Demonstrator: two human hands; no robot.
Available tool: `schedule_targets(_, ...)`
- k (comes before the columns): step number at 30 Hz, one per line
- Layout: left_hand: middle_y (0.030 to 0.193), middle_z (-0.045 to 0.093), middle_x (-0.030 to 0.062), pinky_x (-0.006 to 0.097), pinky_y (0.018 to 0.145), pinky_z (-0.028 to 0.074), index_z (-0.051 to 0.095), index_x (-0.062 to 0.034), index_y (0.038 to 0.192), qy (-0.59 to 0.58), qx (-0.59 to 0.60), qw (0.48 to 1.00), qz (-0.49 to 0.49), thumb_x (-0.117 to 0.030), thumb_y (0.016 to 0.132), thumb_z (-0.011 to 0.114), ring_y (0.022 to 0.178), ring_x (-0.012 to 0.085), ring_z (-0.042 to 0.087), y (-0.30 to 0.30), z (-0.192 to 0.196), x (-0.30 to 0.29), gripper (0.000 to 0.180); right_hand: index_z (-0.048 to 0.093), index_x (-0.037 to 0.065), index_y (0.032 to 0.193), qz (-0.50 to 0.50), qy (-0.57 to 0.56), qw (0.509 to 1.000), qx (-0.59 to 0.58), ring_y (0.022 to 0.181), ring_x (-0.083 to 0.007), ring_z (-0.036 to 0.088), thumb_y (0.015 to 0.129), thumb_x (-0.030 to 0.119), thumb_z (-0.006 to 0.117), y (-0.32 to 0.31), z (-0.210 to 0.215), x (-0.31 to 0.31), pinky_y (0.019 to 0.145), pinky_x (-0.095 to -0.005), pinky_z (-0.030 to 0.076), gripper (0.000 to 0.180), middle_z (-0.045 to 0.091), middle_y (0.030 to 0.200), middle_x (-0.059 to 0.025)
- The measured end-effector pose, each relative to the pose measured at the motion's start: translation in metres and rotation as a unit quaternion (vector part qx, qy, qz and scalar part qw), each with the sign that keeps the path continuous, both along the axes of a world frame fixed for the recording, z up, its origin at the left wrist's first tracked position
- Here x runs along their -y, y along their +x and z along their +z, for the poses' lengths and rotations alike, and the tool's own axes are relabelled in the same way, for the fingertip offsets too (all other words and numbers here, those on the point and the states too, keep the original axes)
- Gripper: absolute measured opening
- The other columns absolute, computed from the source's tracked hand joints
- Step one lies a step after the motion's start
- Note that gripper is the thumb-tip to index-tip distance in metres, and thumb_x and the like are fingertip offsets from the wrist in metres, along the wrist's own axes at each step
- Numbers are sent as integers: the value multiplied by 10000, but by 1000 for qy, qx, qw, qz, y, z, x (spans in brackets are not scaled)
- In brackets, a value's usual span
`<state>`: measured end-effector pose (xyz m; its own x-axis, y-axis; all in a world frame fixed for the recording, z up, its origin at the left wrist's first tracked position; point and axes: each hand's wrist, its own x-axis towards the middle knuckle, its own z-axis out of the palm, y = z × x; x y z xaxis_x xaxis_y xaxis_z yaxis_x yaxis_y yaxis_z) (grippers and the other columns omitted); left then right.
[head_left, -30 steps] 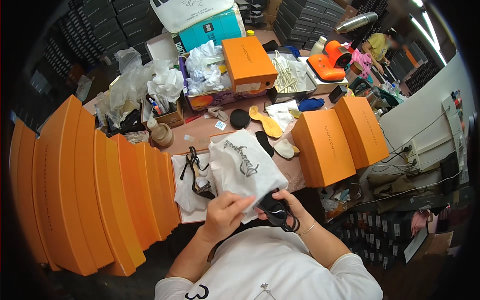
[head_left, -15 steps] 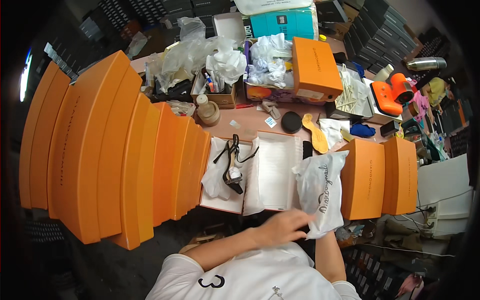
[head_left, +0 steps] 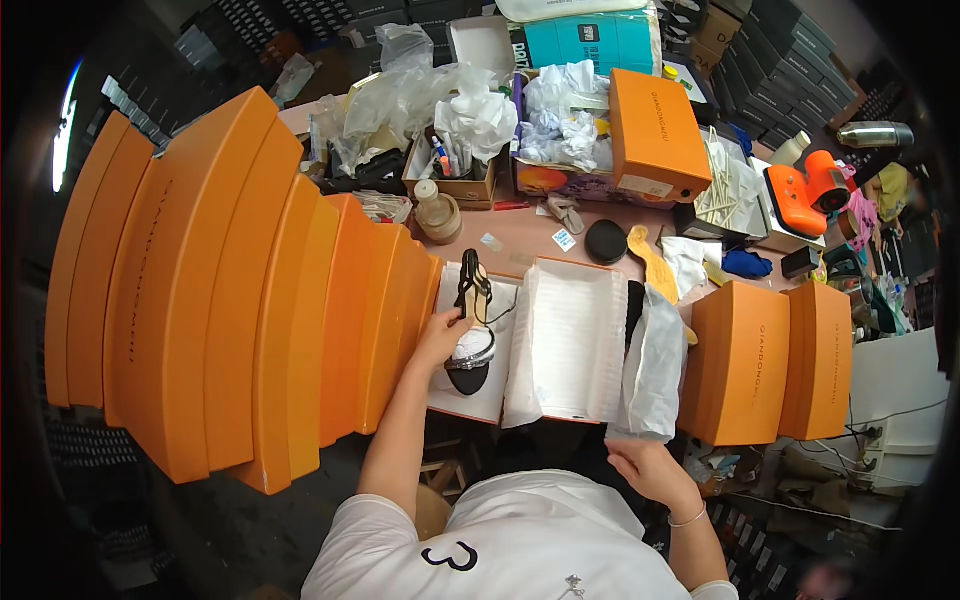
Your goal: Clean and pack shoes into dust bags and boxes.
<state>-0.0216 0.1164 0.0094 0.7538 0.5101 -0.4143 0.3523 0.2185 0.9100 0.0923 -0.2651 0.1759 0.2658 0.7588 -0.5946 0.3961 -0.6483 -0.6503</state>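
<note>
Orange shoeboxes (head_left: 230,270) stacked left, left hand (head_left: 440,335) touching black sandal (head_left: 472,330)

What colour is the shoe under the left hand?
Black, with a pale insole: the shoe shows best in the head view.

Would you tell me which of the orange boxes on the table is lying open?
The box directly before the person, lined with white paper; the two boxes to its right are closed.

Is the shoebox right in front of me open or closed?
Open. The shoebox has no lid on, and white tissue paper spreads across its inside; the black sandal under the left hand lies beside it.
</note>
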Motion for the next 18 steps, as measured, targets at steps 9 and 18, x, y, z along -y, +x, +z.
schedule_targets(9,1056,654,101,294,815,514,588,-25,1160,-495,120,861,-8,-250,956,490,904,170,643,-43,66,96,320,572,73,1197,129,364,893,232,1034,-241,534,809,332,699,-38,15,-134,866,-386,378,483,584,1110,-90)
schedule_targets(18,1135,608,117,333,870,522,526,-22,1239,-607,199,759,-127,-228,991,455,1009,184,617,-49,48,148,330,575,75,1121,232,218,930,184,933,-234,556,773,456,684,-62,0,-105,804,-374,374,527,587,1022,-79)
